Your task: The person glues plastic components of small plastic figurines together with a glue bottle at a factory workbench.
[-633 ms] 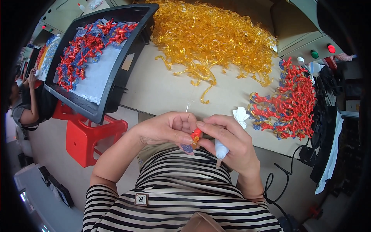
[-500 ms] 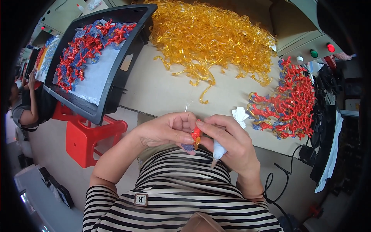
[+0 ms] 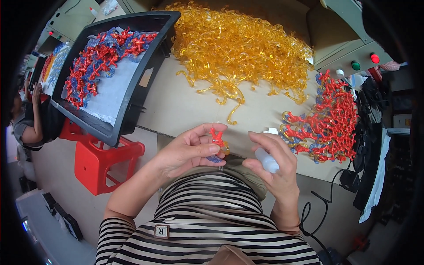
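Observation:
My left hand [image 3: 187, 152] pinches a small red plastic figurine [image 3: 217, 137] between thumb and fingers. A blue translucent piece [image 3: 214, 159] shows at its lower end, and a bit of yellow sits at its right side. Held apart to the right, my right hand [image 3: 282, 170] has its fingers curled round a small pale squeeze bottle [image 3: 266, 160]. The bottle's tip is hidden. Beyond both hands, a large heap of yellow translucent curled pieces [image 3: 247, 53] covers the table [image 3: 161, 95].
On the left stands a black tray [image 3: 128, 99] holding red and blue pieces [image 3: 99, 57] on a white sheet. Red figurines with yellow and blue parts [image 3: 338, 119] are massed at the right. A red stool [image 3: 90, 165], black cable [image 3: 324, 203] and another person's arm [image 3: 35, 117] are visible.
My hands have moved apart; the right has drawn away from the figurine. The bottle has turned, so its tip, earlier pointing down toward me, no longer shows. The figurine now stands more upright.

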The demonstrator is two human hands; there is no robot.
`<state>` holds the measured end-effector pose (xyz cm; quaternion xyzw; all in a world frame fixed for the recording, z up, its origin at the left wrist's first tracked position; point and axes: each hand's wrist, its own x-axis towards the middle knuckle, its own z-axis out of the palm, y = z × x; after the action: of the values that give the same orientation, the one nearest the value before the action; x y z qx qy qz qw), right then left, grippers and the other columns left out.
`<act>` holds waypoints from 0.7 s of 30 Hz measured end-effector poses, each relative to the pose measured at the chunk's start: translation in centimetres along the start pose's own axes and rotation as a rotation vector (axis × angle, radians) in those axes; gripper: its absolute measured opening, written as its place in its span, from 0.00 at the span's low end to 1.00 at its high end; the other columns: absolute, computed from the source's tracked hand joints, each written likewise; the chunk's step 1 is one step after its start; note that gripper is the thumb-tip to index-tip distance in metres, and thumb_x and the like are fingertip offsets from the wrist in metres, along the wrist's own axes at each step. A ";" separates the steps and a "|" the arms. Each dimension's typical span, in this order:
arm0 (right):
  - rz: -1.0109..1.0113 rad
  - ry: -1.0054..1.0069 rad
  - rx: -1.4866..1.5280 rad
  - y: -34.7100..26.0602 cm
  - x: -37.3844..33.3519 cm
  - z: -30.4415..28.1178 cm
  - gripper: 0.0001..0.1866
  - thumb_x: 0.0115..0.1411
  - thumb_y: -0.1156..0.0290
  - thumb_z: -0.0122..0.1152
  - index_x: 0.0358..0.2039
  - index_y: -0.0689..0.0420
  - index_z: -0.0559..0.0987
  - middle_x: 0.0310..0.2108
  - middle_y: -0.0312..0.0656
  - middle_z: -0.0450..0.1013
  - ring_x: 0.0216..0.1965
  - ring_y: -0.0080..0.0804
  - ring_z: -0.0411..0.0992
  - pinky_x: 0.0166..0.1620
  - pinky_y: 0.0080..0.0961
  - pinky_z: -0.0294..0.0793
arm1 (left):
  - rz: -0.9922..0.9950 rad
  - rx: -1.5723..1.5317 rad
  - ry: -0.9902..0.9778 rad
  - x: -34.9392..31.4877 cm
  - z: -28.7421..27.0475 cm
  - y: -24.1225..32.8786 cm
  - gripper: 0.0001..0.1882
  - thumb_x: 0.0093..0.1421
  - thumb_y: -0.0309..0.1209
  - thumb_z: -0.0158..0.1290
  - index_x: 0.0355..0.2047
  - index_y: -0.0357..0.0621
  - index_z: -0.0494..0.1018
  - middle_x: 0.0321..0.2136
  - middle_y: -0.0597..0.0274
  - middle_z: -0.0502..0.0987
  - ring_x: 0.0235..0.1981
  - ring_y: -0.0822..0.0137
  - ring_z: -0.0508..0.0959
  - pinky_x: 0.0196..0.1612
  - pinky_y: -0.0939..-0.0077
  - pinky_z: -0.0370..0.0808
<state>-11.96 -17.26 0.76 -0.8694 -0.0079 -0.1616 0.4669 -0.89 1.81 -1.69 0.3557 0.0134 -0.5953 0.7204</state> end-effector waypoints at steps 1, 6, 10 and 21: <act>0.055 -0.007 0.008 0.0 -0.2 -0.2 0.24 0.43 0.69 0.68 0.42 0.59 0.73 0.32 0.45 0.71 0.31 0.37 0.72 0.32 0.27 0.70 | 0.026 -0.045 0.026 0.0 -0.1 -0.3 0.23 0.57 0.24 0.50 0.53 0.42 0.59 0.38 0.61 0.72 0.38 0.70 0.74 0.48 0.68 0.73; 0.353 0.118 0.256 -0.1 -1.2 0.7 0.21 0.46 0.71 0.67 0.41 0.61 0.72 0.31 0.42 0.73 0.31 0.30 0.72 0.33 0.23 0.71 | 0.110 -0.109 0.104 0.3 0.2 -1.0 0.19 0.58 0.25 0.50 0.50 0.41 0.63 0.37 0.62 0.72 0.37 0.69 0.74 0.47 0.69 0.73; 0.329 0.034 0.323 0.5 -1.6 0.2 0.18 0.48 0.72 0.65 0.39 0.62 0.71 0.34 0.41 0.73 0.32 0.25 0.72 0.34 0.22 0.70 | 0.181 -0.161 0.203 0.5 0.4 -1.8 0.15 0.57 0.26 0.51 0.46 0.41 0.66 0.38 0.61 0.73 0.37 0.69 0.74 0.47 0.70 0.72; 0.053 0.469 0.298 0.6 -1.5 0.5 0.23 0.44 0.59 0.70 0.34 0.61 0.73 0.26 0.40 0.71 0.27 0.26 0.67 0.31 0.18 0.66 | 0.240 -0.126 0.334 0.9 1.8 -2.0 0.15 0.57 0.27 0.51 0.44 0.43 0.65 0.39 0.61 0.72 0.41 0.68 0.73 0.49 0.67 0.71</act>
<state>-13.14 -16.97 -0.40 -0.7300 0.0996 -0.3433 0.5826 -3.12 0.06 -1.78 0.4026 0.1275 -0.4359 0.7948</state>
